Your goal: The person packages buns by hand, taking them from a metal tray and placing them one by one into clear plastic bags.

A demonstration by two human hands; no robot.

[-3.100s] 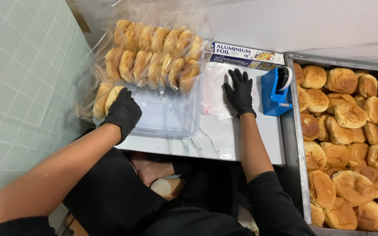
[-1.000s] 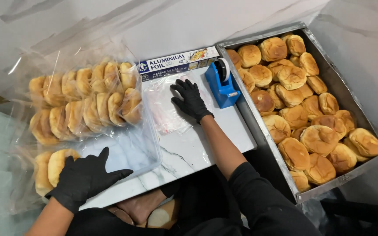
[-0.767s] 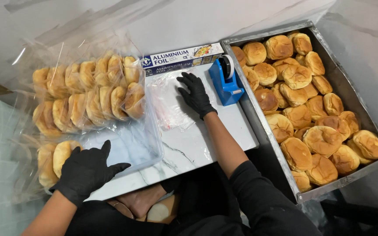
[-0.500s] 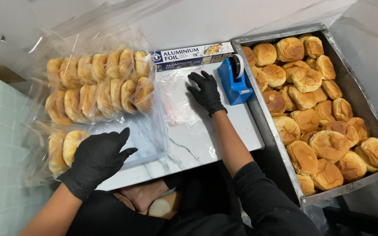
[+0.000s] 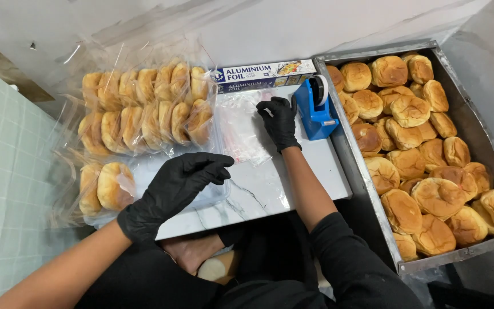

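While both hands wear black gloves, the left hand (image 5: 174, 189) lies nearest, fingers loosely curled and resting on the clear plastic beside the packed buns (image 5: 138, 123), gripping nothing that can be seen. It sits on the near edge of the pale desk (image 5: 293, 183). Farther in, the right hand (image 5: 280, 120) lies palm down with fingers slightly spread, its fingertips pressing a stack of clear plastic bags (image 5: 241, 129) flat on the desk. Just right of that hand stands a blue tape dispenser (image 5: 317, 109). Beyond it, at the wall, lies a long foil box (image 5: 264, 75). To the right, a metal tray (image 5: 354, 166) holds loose golden buns (image 5: 424, 149).
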